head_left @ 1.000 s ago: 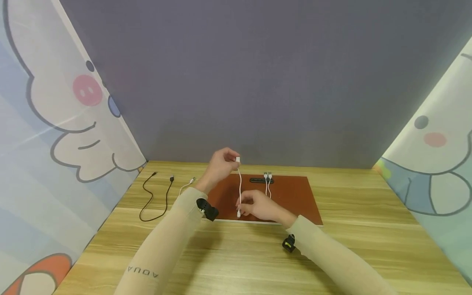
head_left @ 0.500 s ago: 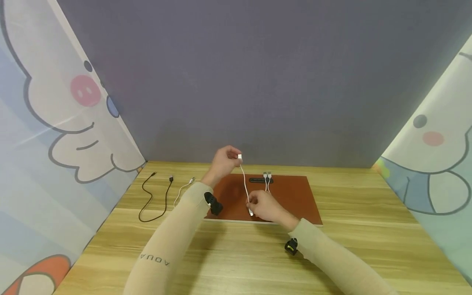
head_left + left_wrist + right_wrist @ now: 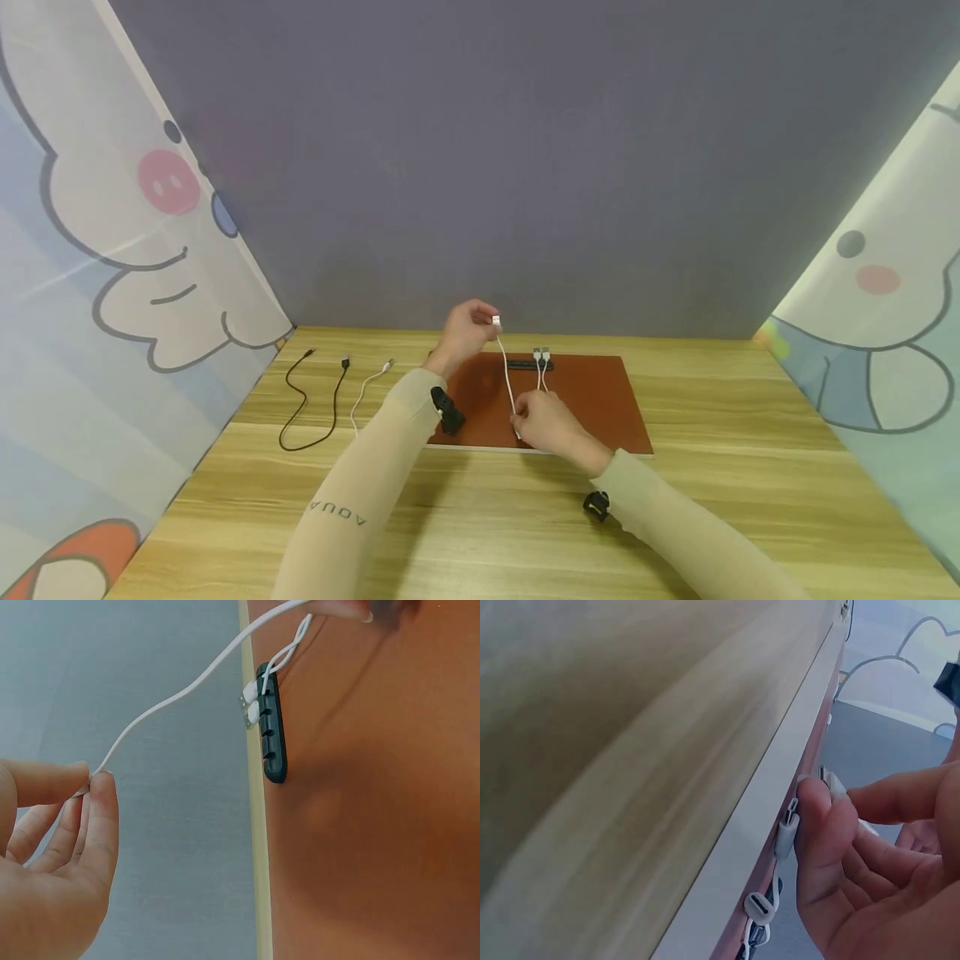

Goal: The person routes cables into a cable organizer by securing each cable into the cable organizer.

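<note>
A white USB cable (image 3: 506, 371) is stretched between both hands over a brown board (image 3: 600, 408). My left hand (image 3: 461, 333) is raised at the board's far side and pinches the cable at its USB-A plug (image 3: 496, 320), between thumb and fingertips. Lower and nearer the front edge, my right hand (image 3: 550, 423) pinches the other end; its small connector (image 3: 832, 782) pokes out past the fingertips in the right wrist view. A black cable holder (image 3: 275, 742) with several slots lies along the board's far edge. Two white cables (image 3: 542, 377) sit in its slots, USB-A plugs toward the back.
Left of the board, a black cable (image 3: 303, 402) and another white cable (image 3: 362, 390) lie on the wooden table (image 3: 750, 467). A grey panel (image 3: 525, 167) rises behind the table, with cartoon-printed sheets (image 3: 127, 275) at both sides.
Both hands have shifted right with the white cable, bringing it toward the two cables in the holder. The white cable on the table's left shows more as the left arm moves off it.
</note>
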A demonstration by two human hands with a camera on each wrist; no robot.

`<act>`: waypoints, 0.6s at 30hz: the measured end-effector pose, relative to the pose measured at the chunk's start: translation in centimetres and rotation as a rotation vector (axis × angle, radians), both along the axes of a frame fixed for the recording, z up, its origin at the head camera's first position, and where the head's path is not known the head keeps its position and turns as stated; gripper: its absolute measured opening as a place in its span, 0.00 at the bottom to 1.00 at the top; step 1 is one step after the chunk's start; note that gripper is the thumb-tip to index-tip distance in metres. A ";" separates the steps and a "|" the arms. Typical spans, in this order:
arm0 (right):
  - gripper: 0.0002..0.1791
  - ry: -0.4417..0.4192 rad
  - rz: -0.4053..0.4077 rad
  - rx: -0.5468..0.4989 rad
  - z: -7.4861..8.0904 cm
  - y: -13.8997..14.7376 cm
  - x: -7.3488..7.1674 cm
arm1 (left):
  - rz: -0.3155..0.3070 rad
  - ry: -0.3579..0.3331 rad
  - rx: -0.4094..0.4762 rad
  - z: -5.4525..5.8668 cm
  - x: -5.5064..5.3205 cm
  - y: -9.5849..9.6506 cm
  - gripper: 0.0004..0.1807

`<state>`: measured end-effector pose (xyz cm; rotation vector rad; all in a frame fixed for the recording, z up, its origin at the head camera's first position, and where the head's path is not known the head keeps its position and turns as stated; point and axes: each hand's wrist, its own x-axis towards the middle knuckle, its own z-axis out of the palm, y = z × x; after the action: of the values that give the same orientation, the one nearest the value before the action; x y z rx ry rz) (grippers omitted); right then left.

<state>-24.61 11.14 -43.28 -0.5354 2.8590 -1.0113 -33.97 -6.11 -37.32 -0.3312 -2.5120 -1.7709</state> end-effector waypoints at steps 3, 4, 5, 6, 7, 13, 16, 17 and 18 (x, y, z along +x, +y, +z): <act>0.07 0.020 -0.036 0.046 0.0 -0.1 0.2 | -0.021 0.004 -0.004 -0.4 -0.5 0.4 0.16; 0.08 0.025 -0.043 0.057 0.0 -0.1 0.2 | -0.027 0.005 -0.008 -0.5 -0.6 0.6 0.16; 0.10 0.030 -0.049 0.066 0.0 -0.1 0.3 | -0.032 0.005 -0.007 -0.7 -0.7 0.8 0.16; 0.13 0.034 -0.054 0.073 0.0 -0.1 0.4 | -0.035 0.005 -0.009 -0.8 -0.8 1.0 0.15; 0.15 0.044 -0.056 0.080 0.0 -0.1 0.5 | -0.037 0.004 -0.009 -0.9 -0.9 1.3 0.15; 0.23 0.050 -0.066 0.118 0.2 -0.1 1.1 | -0.060 0.006 -0.021 -1.9 -1.6 2.5 0.13; 0.24 0.041 -0.060 0.135 0.3 -0.1 1.3 | -0.070 0.026 -0.034 -2.4 -2.0 3.1 0.12; 0.24 0.040 -0.060 0.141 0.3 -0.1 1.4 | -0.070 0.034 -0.038 -2.6 -2.1 3.2 0.12; 0.24 0.036 -0.059 0.148 0.3 -0.1 1.4 | -0.069 0.041 -0.043 -2.8 -2.2 3.4 0.11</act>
<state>-23.23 11.00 -43.01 -0.4641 2.9671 -0.7966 -36.18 -2.72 -40.09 -0.4571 -2.5431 -1.7175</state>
